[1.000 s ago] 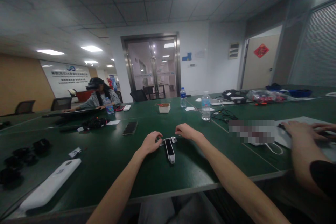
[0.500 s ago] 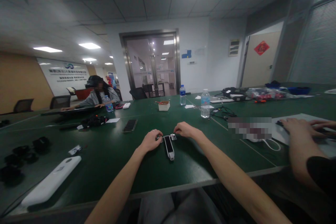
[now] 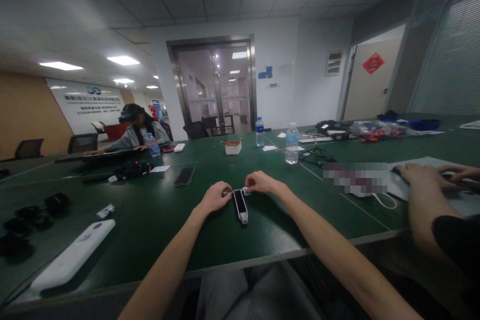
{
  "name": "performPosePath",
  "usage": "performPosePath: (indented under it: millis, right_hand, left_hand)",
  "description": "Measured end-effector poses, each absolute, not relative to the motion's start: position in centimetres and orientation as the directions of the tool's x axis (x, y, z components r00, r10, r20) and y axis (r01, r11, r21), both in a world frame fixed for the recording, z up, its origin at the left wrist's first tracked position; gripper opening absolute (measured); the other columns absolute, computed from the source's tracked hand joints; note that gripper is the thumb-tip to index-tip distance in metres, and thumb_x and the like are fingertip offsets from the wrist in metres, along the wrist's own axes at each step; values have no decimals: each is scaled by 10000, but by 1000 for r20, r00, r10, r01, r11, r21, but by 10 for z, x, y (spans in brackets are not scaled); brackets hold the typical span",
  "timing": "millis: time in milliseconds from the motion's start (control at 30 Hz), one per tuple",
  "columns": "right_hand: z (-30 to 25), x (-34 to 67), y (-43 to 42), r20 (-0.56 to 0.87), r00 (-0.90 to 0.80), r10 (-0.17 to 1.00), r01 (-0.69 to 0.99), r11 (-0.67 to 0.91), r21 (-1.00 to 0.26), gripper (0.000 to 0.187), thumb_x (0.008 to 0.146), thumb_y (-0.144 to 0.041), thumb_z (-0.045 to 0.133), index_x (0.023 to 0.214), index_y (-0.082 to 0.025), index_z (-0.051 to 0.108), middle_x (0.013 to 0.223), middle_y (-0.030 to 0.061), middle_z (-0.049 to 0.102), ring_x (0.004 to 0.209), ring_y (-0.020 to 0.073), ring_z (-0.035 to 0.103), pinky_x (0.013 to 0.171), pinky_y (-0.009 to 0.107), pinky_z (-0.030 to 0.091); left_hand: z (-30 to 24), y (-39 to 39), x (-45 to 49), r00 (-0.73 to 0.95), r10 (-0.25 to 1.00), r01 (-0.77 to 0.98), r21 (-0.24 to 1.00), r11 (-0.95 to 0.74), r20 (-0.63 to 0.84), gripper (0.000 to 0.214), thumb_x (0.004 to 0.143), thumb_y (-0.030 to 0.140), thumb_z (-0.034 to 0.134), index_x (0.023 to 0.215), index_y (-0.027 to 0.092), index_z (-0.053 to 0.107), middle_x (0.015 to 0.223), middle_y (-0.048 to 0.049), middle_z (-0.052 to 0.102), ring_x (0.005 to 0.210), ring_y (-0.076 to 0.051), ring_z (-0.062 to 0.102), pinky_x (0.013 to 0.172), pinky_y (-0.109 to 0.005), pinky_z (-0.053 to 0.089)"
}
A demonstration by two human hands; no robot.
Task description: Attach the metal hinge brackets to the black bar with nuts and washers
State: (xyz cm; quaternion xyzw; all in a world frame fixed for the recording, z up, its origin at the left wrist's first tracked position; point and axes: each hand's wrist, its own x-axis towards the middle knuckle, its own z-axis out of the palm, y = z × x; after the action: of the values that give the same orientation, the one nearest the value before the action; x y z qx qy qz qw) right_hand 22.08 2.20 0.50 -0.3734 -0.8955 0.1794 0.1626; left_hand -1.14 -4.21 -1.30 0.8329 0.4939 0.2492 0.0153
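A slim white device with a black face (image 3: 239, 204) lies on the green table, its narrow end towards me. My left hand (image 3: 216, 197) is closed at the device's far left corner, fingertips at a small dark and silvery piece (image 3: 225, 193). On the opposite side, my right hand (image 3: 261, 182) pinches a small shiny metal-looking piece (image 3: 246, 190) beside the far right corner. Both pieces are too small to name, and fingers partly cover them. I cannot tell whether they are joined to the device.
Beyond my hands are a small open box (image 3: 233, 148), two water bottles (image 3: 292, 145) and a phone (image 3: 184, 176). A long white case (image 3: 77, 255) lies left. To the right, another person's hands (image 3: 416, 175) rest at a laptop-like surface. Someone in a headset sits far left.
My right fingertips have moved slightly left, closer to the device's corner, and now cover more of the shiny piece. The whole view has shifted slightly.
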Motion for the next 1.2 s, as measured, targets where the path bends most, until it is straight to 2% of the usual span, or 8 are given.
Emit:
performPosePath:
  millis: [467, 733, 1200]
  right_hand:
    - [1, 219, 25, 149, -687, 711, 580, 660, -478, 147, 775, -272, 671, 890, -185, 695, 835, 6, 695, 747, 122, 622, 660, 192, 444]
    - [-2, 217, 27, 150, -686, 712, 591, 666, -456, 149, 787, -277, 649, 890, -190, 713, 826, 6, 706, 746, 132, 627, 656, 193, 438]
    - [1, 218, 23, 123, -702, 702, 604, 678, -420, 227, 852, -327, 556, 932, -194, 721, 836, 17, 702, 727, 129, 612, 630, 195, 414]
  left_hand:
    - [-13, -41, -11, 379, 838, 824, 270, -499, 392, 155, 828, 267, 552, 899, 189, 666, 853, -37, 600, 772, -183, 556, 715, -289, 457]
    - [-15, -41, -11, 383, 831, 820, 266, -507, 403, 150, 831, 266, 545, 890, 195, 664, 843, -35, 603, 785, -186, 561, 743, -295, 460]
    - [-14, -41, -12, 396, 824, 813, 262, -520, 405, 151, 833, 261, 541, 891, 193, 663, 837, -34, 602, 767, -187, 568, 703, -286, 465]
